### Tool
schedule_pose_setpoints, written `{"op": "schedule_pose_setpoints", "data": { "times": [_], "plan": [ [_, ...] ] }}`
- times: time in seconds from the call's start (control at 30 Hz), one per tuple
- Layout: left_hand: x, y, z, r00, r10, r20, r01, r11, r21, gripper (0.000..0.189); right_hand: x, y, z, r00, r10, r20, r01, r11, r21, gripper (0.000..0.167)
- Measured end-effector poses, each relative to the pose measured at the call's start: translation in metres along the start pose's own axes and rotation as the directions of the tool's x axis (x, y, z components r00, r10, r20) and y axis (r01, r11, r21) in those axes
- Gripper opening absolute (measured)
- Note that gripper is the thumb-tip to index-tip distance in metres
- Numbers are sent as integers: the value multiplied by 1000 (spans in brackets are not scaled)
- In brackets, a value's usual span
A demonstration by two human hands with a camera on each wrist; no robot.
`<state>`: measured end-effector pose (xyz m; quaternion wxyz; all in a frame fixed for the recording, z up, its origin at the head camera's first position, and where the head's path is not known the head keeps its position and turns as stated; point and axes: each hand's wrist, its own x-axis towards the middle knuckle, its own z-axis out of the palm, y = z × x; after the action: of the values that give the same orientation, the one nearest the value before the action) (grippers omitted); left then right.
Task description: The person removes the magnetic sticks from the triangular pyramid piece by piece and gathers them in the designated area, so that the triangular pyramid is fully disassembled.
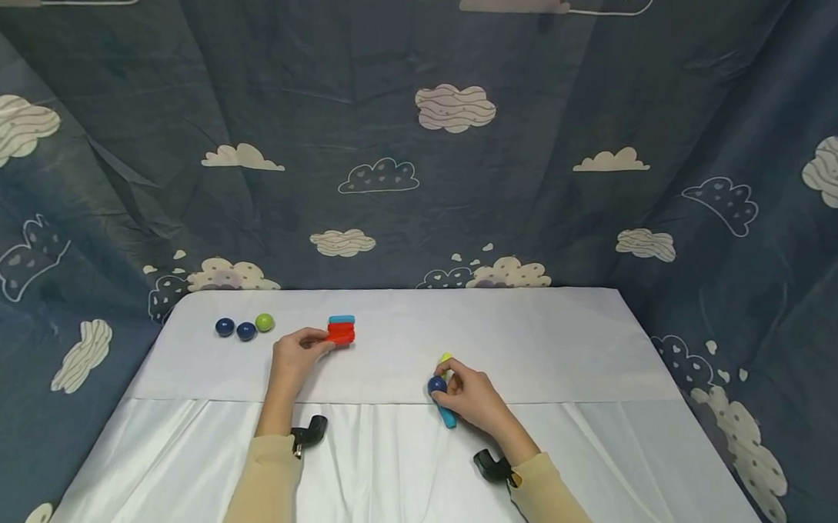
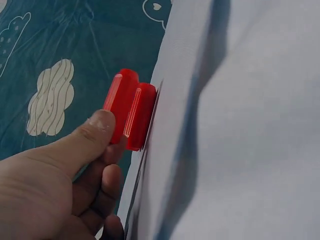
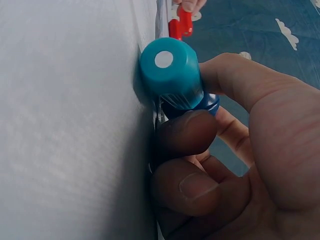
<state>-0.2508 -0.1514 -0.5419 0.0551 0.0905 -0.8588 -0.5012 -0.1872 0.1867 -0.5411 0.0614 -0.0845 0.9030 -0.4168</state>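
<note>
My left hand (image 1: 298, 357) pinches a red rod-shaped piece (image 2: 119, 95) between thumb and fingers. A second red rod-shaped piece (image 2: 141, 116) lies right alongside it, and a light blue piece (image 1: 341, 319) lies just behind the red ones. With thumb and index finger, my right hand (image 1: 473, 399) pinches a dark blue ball (image 1: 437, 384). Under that hand lies a teal-blue rod-shaped piece (image 1: 447, 418), its rounded end with a white dot facing the right wrist view. A yellow-green piece (image 1: 446, 357) shows just beyond the right fingertips, partly hidden by them.
Two dark blue balls (image 1: 235, 329) and a green ball (image 1: 264, 322) sit at the table's back left. The white cloth-covered table (image 1: 562, 343) ends at a dark blue curtain (image 1: 368, 121) with a cloud print. Each wrist carries a black camera (image 1: 309, 433).
</note>
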Motion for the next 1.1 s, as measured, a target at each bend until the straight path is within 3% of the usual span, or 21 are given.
{"op": "schedule_pose_setpoints", "data": {
  "times": [0.57,0.97,1.1],
  "plan": [
    [3,-7,6,998,65,-22,-64,997,42,23,0,0,0,1000,-8,-1,8,1000,3,28],
    [1,-10,7,998,46,-44,-45,999,22,24,-1,-1,2,1000,15,-7,-15,1000,-9,28],
    [-1,-8,7,996,51,-78,-51,999,8,23,-1,-1,1,1000,8,-8,-8,1000,-12,28]
  ]
}}
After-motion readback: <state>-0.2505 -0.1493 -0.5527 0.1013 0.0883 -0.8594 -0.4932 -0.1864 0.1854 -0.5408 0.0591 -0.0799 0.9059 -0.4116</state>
